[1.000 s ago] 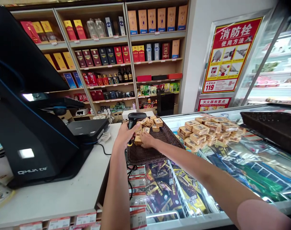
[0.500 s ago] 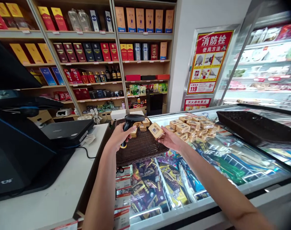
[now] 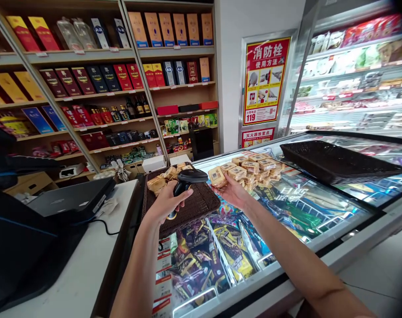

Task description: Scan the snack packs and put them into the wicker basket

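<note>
My left hand [image 3: 169, 201] is wrapped round the grip of a black barcode scanner [image 3: 191, 176], its head pointing right over a brown woven basket [image 3: 187, 205]. Several wrapped packs [image 3: 157, 183] lie in the far left part of that basket. Between the fingers of my right hand [image 3: 232, 193] is a square, pale-yellow pack of biscuits or bread with a label [image 3: 217, 177], tilted so the label faces me. Just beyond it, a heap of similar packs [image 3: 250, 168] rests on the glass freezer lid.
The glass-topped freezer [image 3: 227, 265] holds colourful wrapped goods. A second dark basket [image 3: 340, 161] sits on its right part. On the left, a white counter [image 3: 85, 265] carries a dark terminal [image 3: 18, 247]. Shelves of boxes [image 3: 121, 79] stand behind.
My view has turned right. The right hand with its pack has moved away from the basket, close to the heap. The scanner has shifted slightly toward the right across the basket.
</note>
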Available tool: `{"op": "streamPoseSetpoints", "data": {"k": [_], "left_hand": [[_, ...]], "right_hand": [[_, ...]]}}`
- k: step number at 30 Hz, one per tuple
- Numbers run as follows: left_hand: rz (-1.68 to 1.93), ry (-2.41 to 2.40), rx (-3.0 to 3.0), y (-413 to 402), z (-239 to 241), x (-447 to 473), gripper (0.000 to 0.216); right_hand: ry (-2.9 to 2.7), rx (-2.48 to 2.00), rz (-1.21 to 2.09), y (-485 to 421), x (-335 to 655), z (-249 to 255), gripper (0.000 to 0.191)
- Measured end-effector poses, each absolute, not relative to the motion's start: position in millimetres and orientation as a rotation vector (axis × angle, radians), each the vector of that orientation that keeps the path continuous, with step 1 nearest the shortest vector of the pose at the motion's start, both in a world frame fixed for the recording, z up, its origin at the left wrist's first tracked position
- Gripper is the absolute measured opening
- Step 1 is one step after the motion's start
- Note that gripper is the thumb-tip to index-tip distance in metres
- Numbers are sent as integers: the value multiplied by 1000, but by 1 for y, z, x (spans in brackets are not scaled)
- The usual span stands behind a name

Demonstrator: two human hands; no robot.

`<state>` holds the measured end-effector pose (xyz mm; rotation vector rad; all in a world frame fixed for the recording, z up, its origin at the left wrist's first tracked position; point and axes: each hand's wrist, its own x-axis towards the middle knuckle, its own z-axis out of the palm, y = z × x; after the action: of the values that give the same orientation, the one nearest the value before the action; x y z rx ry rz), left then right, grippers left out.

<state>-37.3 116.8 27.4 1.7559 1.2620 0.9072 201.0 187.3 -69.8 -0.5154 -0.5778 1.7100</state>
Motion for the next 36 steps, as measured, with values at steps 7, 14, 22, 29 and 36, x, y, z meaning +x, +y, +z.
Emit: {"op": "streamPoseSetpoints", "data": {"k": [7, 14, 22, 29, 36], "left_hand": [[906, 1285, 1742, 118, 29, -43, 44], [918, 1293, 1708, 116, 32, -45, 47], [1006, 1322, 1672, 120, 34, -60, 50], [1221, 1537, 1542, 127, 34, -102, 50], [1352, 1618, 1415, 126, 32, -126, 54]], "right_hand": [[-764, -568, 1438, 188, 202, -69, 31], [-1178, -1280, 263, 225, 256, -76, 56], [-1291, -1451, 11, 260, 270, -79, 32], [-1548, -1313, -109, 241, 191, -71, 35], [-2352, -1439, -56, 253, 58, -60, 68]]}}
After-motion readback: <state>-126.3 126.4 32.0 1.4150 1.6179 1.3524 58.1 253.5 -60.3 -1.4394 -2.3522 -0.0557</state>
